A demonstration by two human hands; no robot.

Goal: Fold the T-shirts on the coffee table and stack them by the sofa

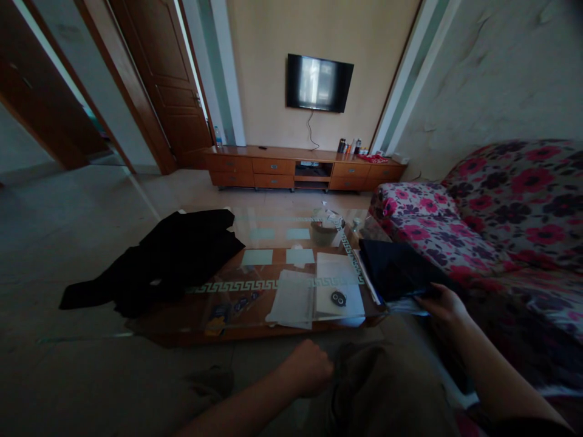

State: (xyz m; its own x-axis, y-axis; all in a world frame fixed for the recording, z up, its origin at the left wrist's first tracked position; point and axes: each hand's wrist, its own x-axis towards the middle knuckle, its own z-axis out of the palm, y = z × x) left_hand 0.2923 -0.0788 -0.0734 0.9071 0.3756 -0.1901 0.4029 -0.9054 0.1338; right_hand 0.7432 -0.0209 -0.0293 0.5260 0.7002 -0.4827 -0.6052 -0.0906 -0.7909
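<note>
My right hand (447, 305) grips the near right corner of a black folder (396, 270), thumb on top. Under the folder, white paper edges (370, 278) stick out at its left side. The folder lies at the right end of the glass coffee table (273, 238). My left hand (312, 367) is closed in a fist by my leg, with nothing showing in it. White sheets (291, 300) lie on the table ahead of that fist. To their right, a dark round object with two light rings (338, 298) rests on a white booklet or box (353, 309).
A black garment (182, 255) covers the table's left end and hangs over its edge. A floral sofa (492, 224) stands close on the right. Across the floor are a low wooden cabinet (273, 167) and a wall television (319, 83). A bin (325, 233) shows behind the glass.
</note>
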